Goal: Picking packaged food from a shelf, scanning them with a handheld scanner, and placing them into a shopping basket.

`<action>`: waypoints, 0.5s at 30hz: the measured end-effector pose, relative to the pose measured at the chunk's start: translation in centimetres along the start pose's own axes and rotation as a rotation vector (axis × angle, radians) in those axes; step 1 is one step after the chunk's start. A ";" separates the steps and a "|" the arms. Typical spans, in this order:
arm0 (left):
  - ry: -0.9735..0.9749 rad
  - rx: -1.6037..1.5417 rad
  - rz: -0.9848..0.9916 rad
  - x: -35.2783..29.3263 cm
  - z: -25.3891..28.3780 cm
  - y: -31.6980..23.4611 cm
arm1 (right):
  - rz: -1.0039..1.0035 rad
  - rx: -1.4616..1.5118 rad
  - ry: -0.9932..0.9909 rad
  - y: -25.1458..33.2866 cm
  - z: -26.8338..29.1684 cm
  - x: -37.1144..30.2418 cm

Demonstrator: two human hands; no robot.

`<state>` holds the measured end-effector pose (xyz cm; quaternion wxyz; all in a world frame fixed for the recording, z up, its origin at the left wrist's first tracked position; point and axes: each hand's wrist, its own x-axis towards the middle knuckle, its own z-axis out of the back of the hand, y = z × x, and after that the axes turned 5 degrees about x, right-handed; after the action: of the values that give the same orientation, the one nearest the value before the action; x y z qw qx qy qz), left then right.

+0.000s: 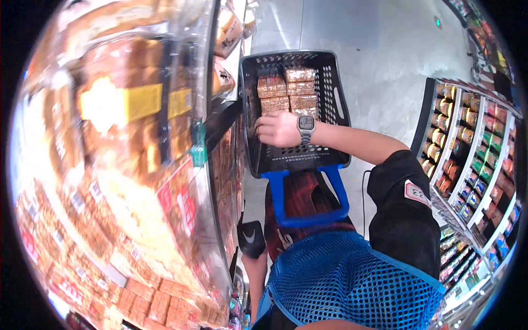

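I am reaching my right hand (278, 129) into a black basket (335, 99) with blue handles, and a square watch (306, 127) is sitting on that wrist. The fingers are curling at the near edge of the packs (287, 89), but I cannot tell whether they are gripping one. The packs, flat, brown and clear-wrapped, are lying in two rows against the basket's far wall, filling about half its floor. My left hand is not showing anywhere. Close on my left a shelf (223, 118) is holding bagged bread (118, 110), with yellow labels (142, 102) across the bags, a small green tag (198, 151) hanging on the shelf edge and a red-and-white sign (179, 201) below it. Lower down, many small brown packs (148, 300) are lying in rows. On my right, well apart, white shelves (473, 159) are carrying rows of small coloured packages.
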<state>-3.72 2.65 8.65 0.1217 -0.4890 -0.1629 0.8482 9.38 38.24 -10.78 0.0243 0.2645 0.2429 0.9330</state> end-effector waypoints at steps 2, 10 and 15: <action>-0.042 -0.018 -0.117 -0.6 0.7 0.9 | 0.098 -0.004 -0.015 3.1 4.2 3.6; -0.119 -0.205 -0.283 -4.7 6.1 3.1 | -0.009 0.020 0.088 16.2 12.2 14.3; -0.250 -0.297 -0.553 -6.4 9.1 5.7 | -0.518 -0.120 0.510 22.3 10.8 12.1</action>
<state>-8.73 -6.35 15.76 0.2539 -0.3307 -0.4248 0.8036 6.28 25.48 13.51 0.2140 -0.0488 0.2450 0.9443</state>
